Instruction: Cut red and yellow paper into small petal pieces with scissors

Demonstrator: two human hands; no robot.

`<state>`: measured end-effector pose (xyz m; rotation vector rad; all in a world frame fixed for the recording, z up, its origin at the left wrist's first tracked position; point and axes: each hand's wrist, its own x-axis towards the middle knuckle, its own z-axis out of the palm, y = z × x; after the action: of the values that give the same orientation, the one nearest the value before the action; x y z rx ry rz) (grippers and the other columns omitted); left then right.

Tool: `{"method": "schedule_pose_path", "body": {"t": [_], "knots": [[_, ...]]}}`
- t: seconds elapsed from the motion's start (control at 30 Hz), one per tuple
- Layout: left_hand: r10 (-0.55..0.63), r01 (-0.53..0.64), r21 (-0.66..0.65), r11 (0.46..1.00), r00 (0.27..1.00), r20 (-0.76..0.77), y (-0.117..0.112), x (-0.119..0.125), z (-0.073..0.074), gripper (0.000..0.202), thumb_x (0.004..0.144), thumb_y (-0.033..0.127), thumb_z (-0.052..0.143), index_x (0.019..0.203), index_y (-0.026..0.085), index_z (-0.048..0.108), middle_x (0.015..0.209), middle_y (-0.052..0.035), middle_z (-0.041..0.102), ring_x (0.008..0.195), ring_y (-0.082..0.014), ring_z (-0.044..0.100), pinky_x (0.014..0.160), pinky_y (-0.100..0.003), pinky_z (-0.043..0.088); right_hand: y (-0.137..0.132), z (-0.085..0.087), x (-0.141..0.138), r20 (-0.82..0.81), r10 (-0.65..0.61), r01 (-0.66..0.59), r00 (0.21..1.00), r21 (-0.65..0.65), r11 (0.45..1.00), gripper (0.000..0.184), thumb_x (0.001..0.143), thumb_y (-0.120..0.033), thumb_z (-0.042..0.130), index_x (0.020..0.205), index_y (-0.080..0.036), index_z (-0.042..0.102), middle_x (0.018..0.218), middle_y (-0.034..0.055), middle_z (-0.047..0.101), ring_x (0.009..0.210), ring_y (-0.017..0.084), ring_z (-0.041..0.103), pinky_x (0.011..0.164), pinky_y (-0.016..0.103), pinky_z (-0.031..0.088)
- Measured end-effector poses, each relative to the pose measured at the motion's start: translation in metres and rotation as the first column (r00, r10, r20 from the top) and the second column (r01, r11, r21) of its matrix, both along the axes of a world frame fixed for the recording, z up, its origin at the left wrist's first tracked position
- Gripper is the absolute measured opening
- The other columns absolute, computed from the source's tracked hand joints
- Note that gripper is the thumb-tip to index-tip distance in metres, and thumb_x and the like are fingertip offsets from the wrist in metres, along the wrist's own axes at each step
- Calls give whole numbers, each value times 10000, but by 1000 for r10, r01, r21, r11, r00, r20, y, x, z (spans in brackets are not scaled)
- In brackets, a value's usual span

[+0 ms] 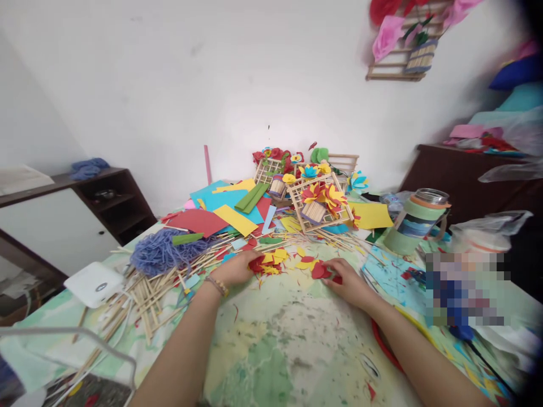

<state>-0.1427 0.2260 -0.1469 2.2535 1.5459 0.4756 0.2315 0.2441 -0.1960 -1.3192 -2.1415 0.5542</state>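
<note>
My left hand [235, 268] rests on the table with its fingers curled at a small heap of red and yellow paper cut-outs [269, 262]. A bracelet shows on that wrist. My right hand [345, 280] lies a little to the right, fingers pinched on a red paper piece [319, 271]. More yellow scraps [303, 263] lie between the two hands. Behind them stands a stick-frame craft with red and yellow paper flowers [322, 202].
Wooden sticks [148, 291] and blue yarn [159, 251] spread at the left, coloured paper sheets [229, 212] behind. A striped lidded jar [418, 223] stands at the right, a white box [93, 282] at far left. The table cover [288, 345] is pale green.
</note>
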Motion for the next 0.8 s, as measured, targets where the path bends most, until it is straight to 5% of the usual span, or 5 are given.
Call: {"method": "schedule_pose_path", "body": {"t": [0.17, 0.33, 0.53, 0.8], "knots": [[64, -66, 85, 994, 997, 34, 8, 6, -7, 317, 907, 253, 576, 1148, 227, 781, 1219, -112, 781, 1139, -293, 706, 1048, -387, 516, 0, 0, 0, 19, 1, -1, 1000, 10, 1000, 394, 858, -299, 697, 1232, -178, 714, 1272, 165, 646, 1220, 328, 645, 1118, 501, 502], [162, -177, 163, 971, 982, 99, 15, 7, -14, 270, 962, 332, 544, 976, 247, 799, 976, -107, 795, 929, -279, 727, 877, -344, 539, -1, 1, 1, 6, 5, -5, 1000, -6, 1000, 360, 871, -279, 696, 1226, -218, 717, 1269, 142, 651, 1220, 310, 643, 1117, 486, 507], [232, -269, 223, 937, 956, 180, 18, 4, -16, 308, 949, 310, 538, 1041, 211, 815, 1027, -148, 787, 974, -320, 715, 903, -410, 536, -3, 3, -1, 16, -6, 5, 1000, 7, 1000, 368, 863, -260, 718, 1229, -218, 719, 1269, 142, 645, 1224, 309, 643, 1121, 477, 499], [37, -81, 150, 985, 959, 281, 7, 0, 2, 285, 772, 405, 787, 1007, 251, 838, 1130, -105, 808, 1095, -314, 712, 1025, -407, 537, -5, 4, -2, 37, -1, 1, 999, 9, 1000, 377, 876, -262, 703, 1248, -202, 705, 1292, 153, 631, 1233, 310, 637, 1130, 486, 487]]}}
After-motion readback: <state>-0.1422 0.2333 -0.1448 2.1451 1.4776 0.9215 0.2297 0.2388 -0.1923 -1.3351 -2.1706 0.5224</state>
